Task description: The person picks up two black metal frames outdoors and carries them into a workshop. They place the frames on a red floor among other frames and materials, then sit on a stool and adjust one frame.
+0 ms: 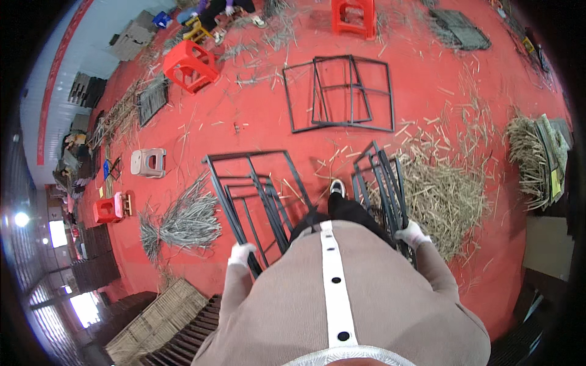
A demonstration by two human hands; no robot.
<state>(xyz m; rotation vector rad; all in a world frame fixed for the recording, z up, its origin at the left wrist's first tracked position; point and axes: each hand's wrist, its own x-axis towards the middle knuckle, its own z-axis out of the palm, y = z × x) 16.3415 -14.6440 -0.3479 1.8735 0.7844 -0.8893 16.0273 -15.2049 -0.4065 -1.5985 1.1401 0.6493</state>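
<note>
Both of my hands wear white gloves. At my left side, my left hand (242,254) is closed on several dark metal frames (246,160), held together and tilted outward in front of my leg. On the other side, my right hand (412,234) grips a second bundle of dark metal frames (383,183) by its near edge. Ahead of me, more rectangular frames (339,126) lie flat and overlapping on the red floor. One of my shoes (337,188) shows between the two bundles.
Loose tan straw (448,201) is heaped to the right, and a tied bundle of grey-green strands (183,222) lies left. Red stools (190,66) and a beige stool (148,163) stand on the floor. A person (226,7) is at the far end. Woven panels (157,320) lie lower left.
</note>
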